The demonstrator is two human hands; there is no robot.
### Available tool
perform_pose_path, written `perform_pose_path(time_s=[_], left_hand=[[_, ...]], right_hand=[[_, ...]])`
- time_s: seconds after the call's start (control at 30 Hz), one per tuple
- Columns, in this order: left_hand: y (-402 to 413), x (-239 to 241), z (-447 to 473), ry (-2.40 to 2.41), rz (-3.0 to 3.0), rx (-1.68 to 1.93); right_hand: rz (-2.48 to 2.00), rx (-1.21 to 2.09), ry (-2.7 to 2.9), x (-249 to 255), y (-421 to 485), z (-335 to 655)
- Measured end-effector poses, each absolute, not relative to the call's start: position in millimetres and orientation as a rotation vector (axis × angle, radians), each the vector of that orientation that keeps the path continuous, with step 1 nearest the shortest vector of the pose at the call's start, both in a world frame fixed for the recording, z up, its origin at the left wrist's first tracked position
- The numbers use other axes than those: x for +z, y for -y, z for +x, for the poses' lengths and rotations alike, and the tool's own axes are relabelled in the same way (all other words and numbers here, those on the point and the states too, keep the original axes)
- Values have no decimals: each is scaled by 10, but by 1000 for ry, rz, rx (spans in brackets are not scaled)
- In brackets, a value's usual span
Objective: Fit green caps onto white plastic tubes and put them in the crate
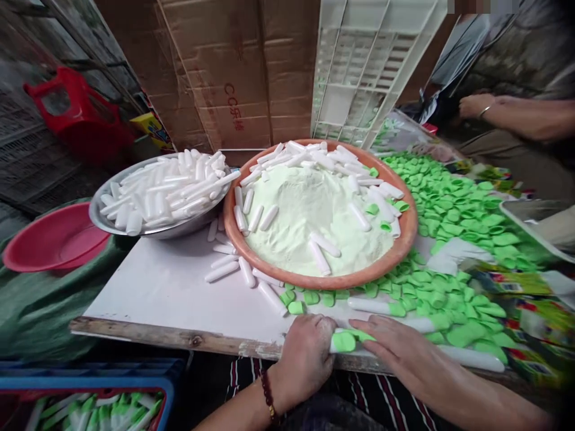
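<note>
Near the table's front edge my left hand [308,353] is closed around white plastic tubes, mostly hidden by its fingers. A green cap [344,342] shows at the end of one tube. From the right, my right hand [399,347] reaches in, its fingers and thumb on another green cap [360,334] beside the first. Beyond both hands stands a terracotta-coloured basin [309,279] of pale green powder [305,209], with white tubes [359,216] lying on the powder and along its rim. Capped tubes [372,306] lie right of my hands.
Left of the basin, a metal bowl [101,218] is heaped with white tubes. Loose green caps [467,221] cover the table's right side, near colourful packets [516,282]. A blue crate [166,383] below holds capped tubes. Another person's arm [530,117] is at the upper right.
</note>
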State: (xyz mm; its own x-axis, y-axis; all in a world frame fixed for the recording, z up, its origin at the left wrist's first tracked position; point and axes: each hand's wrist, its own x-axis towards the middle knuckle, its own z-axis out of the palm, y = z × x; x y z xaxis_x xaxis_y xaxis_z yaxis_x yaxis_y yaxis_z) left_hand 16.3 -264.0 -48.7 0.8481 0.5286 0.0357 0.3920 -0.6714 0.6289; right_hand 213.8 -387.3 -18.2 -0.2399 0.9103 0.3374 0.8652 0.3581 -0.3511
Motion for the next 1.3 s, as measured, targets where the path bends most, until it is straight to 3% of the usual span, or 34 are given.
perform_pose_path(time_s=[0.23, 0.47, 0.8, 1.0, 1.1, 1.2, 1.3], left_hand=[[2588, -422, 188, -584, 2486, 193], [2557, -398, 195, -584, 2416, 178], [2512, -311, 236, -731, 2029, 340], [2504, -295, 236, -868, 1948, 409], [2523, -339, 219, -859, 1923, 487], [2532, -363, 181, -849, 1915, 573], [2530, -356, 147, -887, 1860, 660]], right_hand=[[-1640, 375, 2095, -181, 3875, 2268], [-1533, 383, 2191, -13, 3660, 2355], [-2006, 528, 1482, 11, 3848, 2335], [-1821, 1158, 822, 46, 3935, 2417], [-1620, 1296, 566, -30, 3930, 2364], [-1735, 1295, 752, -122, 3923, 2338], [-1947, 1044, 1216, -209, 3925, 2341]])
